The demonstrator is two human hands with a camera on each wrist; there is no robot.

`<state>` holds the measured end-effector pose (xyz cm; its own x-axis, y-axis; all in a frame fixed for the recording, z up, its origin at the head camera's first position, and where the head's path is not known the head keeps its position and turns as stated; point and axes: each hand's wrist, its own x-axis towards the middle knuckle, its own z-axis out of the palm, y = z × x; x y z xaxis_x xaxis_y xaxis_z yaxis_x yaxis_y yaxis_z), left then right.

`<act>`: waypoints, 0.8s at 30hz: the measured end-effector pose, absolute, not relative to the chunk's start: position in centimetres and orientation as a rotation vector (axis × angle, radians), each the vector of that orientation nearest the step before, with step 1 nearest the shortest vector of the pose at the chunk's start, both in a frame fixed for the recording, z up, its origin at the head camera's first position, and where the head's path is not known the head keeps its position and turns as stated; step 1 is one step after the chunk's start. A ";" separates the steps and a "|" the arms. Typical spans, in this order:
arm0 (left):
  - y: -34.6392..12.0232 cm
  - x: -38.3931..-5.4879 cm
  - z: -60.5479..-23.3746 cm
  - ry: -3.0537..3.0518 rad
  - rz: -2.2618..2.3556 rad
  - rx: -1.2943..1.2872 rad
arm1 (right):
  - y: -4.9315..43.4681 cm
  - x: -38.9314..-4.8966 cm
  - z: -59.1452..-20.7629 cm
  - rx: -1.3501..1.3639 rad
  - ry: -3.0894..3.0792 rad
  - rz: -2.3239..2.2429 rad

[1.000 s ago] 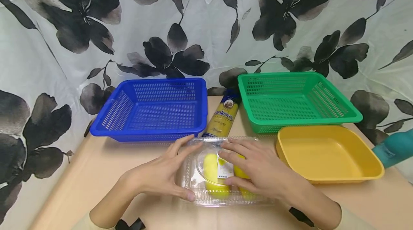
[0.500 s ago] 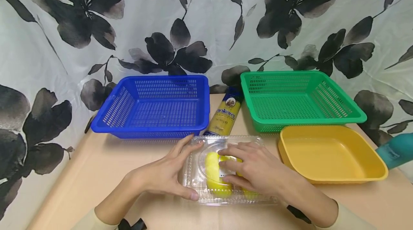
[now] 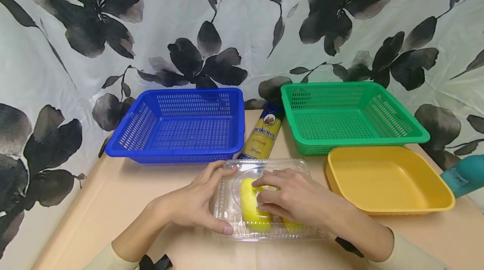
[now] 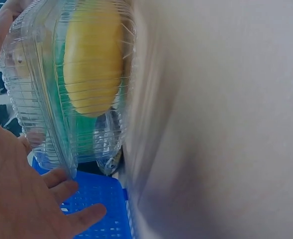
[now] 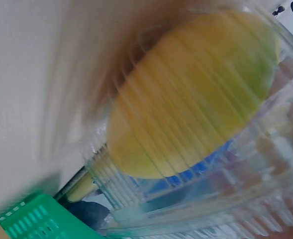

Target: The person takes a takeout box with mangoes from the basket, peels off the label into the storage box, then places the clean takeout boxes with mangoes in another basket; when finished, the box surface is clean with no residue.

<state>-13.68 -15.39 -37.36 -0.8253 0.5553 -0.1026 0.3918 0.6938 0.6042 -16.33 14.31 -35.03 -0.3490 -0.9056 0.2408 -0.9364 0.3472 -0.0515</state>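
A clear plastic clamshell box (image 3: 242, 234) lies on the table with yellow oval fruits (image 3: 254, 215) inside, their exact kind unclear. In the left wrist view one smooth yellow fruit (image 4: 92, 59) shows through the ribbed wall. My left hand (image 3: 193, 205) spans the box's left side, thumb at the front corner and fairly straight fingers at the back. My right hand (image 3: 298, 196) is over the lid with bent fingers at a white label (image 3: 260, 197), covering most of it. Whether the fingertips pinch the label is hidden. The right wrist view shows a yellow-green fruit (image 5: 186, 99) through the plastic.
Behind the box stand a blue basket (image 3: 181, 154) and a green basket (image 3: 359, 140), with a yellow pasta packet (image 3: 261, 137) between them. A yellow tub (image 3: 389, 211) is at the right. Beside it lies a teal bottle (image 3: 463, 175). Floral cloth hangs behind.
My right fingers have gone from lying nearly straight across the label to bending over it, hiding more of it. The left hand and the box stay almost in place; the head view shifts slightly.
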 end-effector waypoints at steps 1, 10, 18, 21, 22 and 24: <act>-15.4 -13.7 -37.3 2.625 0.844 0.747 | 14.2 -16.3 -34.9 1.681 -2.462 0.270; -15.4 -13.8 -37.2 2.600 0.854 0.707 | 13.7 -16.2 -34.1 1.672 -2.580 0.243; -15.3 -13.9 -37.3 2.597 0.865 0.712 | 13.9 -16.0 -33.9 1.660 -2.612 0.299; -15.3 -13.8 -37.3 2.595 0.865 0.715 | 14.0 -16.0 -34.0 1.664 -2.612 0.347; -15.3 -13.8 -37.3 2.594 0.865 0.714 | 14.1 -16.0 -34.0 1.666 -2.611 0.365; -15.2 -13.8 -37.3 2.594 0.863 0.711 | 14.1 -16.1 -33.9 1.671 -2.604 0.393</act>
<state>-13.77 -15.24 -37.30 -0.8269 0.5457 -0.1362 0.3554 0.6947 0.6254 -16.08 14.15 -33.94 -0.4256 -0.8918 0.1534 -0.8974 0.3942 -0.1984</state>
